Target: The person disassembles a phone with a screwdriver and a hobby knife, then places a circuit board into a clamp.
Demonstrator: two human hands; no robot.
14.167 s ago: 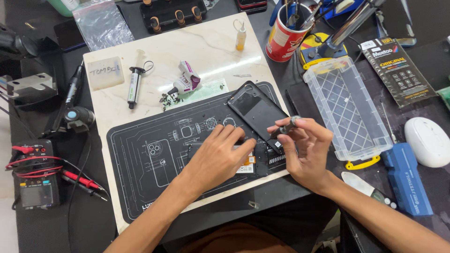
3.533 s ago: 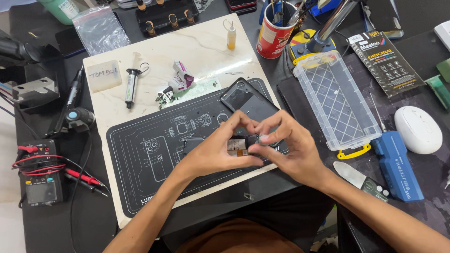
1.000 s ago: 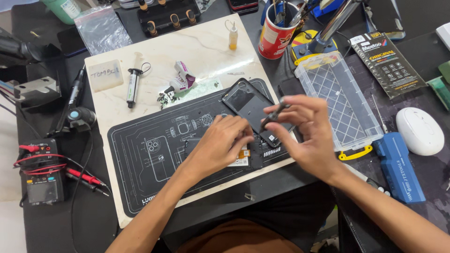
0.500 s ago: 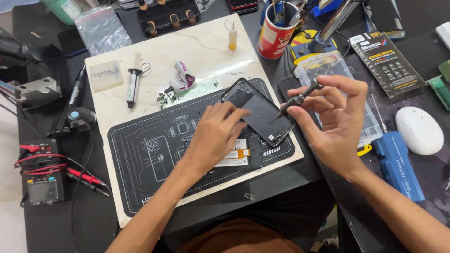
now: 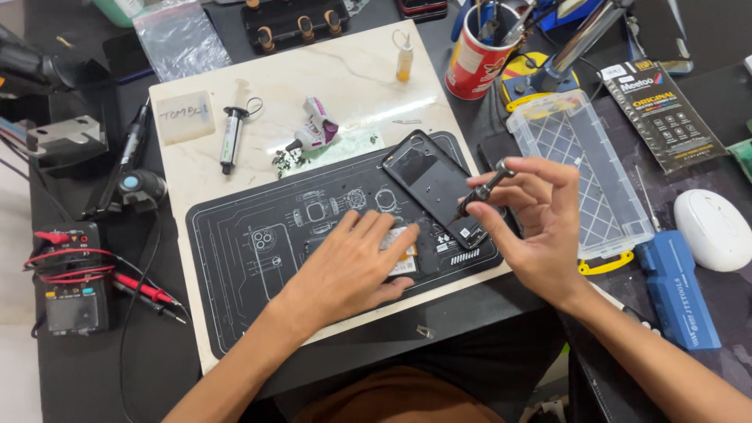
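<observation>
Since a moment ago, my right hand (image 5: 540, 227) pinches the screwdriver (image 5: 482, 190) lower; left hand (image 5: 352, 262), fingers flat, steadies the phone (image 5: 431, 184).

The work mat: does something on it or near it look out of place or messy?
Mostly orderly. One oddity: a small heap of dark bits lies loose on the pale board just above the mat, beside the syringe, not in the clear parts box.

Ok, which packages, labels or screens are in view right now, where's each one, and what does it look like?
Retail package: far right, flat black rectangle with yellow accents.
Clear plastic bag: top left, empty-looking.
Paper label: board's top-left corner, small cream rectangle.
Multimeter: left edge, dark, grey screen.
Red cup: top centre, printed wrap.
</observation>
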